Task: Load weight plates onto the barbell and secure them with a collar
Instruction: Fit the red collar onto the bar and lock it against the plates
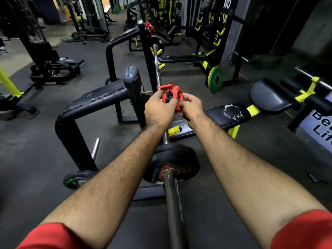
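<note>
A red clamp collar (pixel 172 95) with a black lever is held up in front of me, above the bar. My left hand (pixel 159 109) grips its left side and my right hand (pixel 191 107) grips its right side. Below my arms the steel barbell (pixel 172 200) runs away from me across a bench rack. A black weight plate (pixel 172 161) with a red centre sits on the near sleeve. The far end of the bar (pixel 157 67) carries another dark plate (pixel 158 44).
A black padded rack frame (pixel 97 101) stands to the left. One small black plate (pixel 77 178) leans at its foot. A green and yellow plate (pixel 215 79) leans against a rack behind. A worn black bench (pixel 228 114) lies to the right. Dark rubber floor surrounds everything.
</note>
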